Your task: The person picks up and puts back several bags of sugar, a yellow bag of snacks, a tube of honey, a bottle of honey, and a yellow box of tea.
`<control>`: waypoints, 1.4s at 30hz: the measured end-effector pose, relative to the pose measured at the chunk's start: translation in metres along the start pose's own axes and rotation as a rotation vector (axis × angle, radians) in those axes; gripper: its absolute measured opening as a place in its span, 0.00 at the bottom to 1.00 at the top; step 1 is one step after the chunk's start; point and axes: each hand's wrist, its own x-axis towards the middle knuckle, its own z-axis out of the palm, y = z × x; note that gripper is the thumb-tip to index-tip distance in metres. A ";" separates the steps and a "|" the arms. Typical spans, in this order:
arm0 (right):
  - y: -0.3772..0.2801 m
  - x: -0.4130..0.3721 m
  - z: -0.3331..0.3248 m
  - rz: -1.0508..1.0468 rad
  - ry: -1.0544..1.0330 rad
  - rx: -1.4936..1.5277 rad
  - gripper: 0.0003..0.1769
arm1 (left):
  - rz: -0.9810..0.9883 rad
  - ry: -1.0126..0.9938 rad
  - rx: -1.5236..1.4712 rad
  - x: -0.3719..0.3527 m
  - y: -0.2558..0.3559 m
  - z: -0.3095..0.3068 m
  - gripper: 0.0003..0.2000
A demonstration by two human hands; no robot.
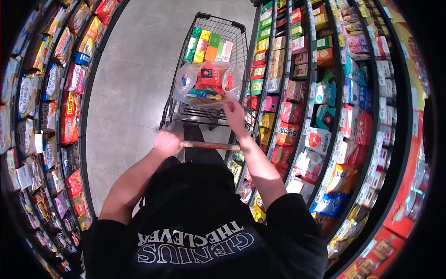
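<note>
My left hand [168, 142] is wrapped around the handle bar [210, 146] of a black wire shopping cart [204, 16]. Up at the near right side of a clear plastic bag [183, 94], my right hand [233, 113] has its fingers curled and pinching the bag's edge. The bag sits in the near part of the cart and contains a red package [212, 77] and other colourful packets. Beyond it in the cart stand several boxes, among them a green box [215, 40], an orange box [211, 52] and yellow ones [200, 50].
Shelves packed with bagged snacks [69, 104] run along the left. On the right, close to the cart's side, rise tiered shelves of boxes and bags [318, 139]. Grey tiled floor [125, 83] stretches between the shelves, left of the cart.
</note>
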 end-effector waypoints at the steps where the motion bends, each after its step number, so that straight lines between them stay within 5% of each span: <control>1: 0.020 0.027 0.018 0.049 -0.040 -0.034 0.08 | 0.019 0.006 0.024 0.007 -0.003 0.001 0.11; 8: 0.082 0.163 0.089 0.402 -0.341 -0.518 0.26 | 0.009 -0.014 -0.011 0.060 -0.010 -0.012 0.10; 17: 0.120 0.259 0.128 0.403 -0.365 -0.875 0.42 | -0.044 -0.124 -0.039 0.099 -0.017 -0.021 0.12; 22: 0.130 0.280 0.133 0.386 -0.430 -0.999 0.40 | -0.036 -0.101 -0.068 0.101 -0.018 -0.024 0.14; 25: 0.131 0.276 0.124 0.231 -0.430 -0.995 0.38 | -0.043 -0.100 -0.084 0.097 -0.017 -0.024 0.14; 27: 0.131 0.270 0.119 -0.061 -0.292 -0.988 0.25 | -0.045 -0.100 -0.084 0.093 -0.016 -0.022 0.13; 37: 0.108 0.253 0.073 0.094 -0.292 -0.752 0.09 | 0.008 -0.062 -0.066 0.083 -0.019 -0.021 0.12; 42: 0.051 0.218 0.006 0.061 0.079 -0.575 0.09 | 0.042 0.005 -0.040 0.083 -0.020 -0.021 0.13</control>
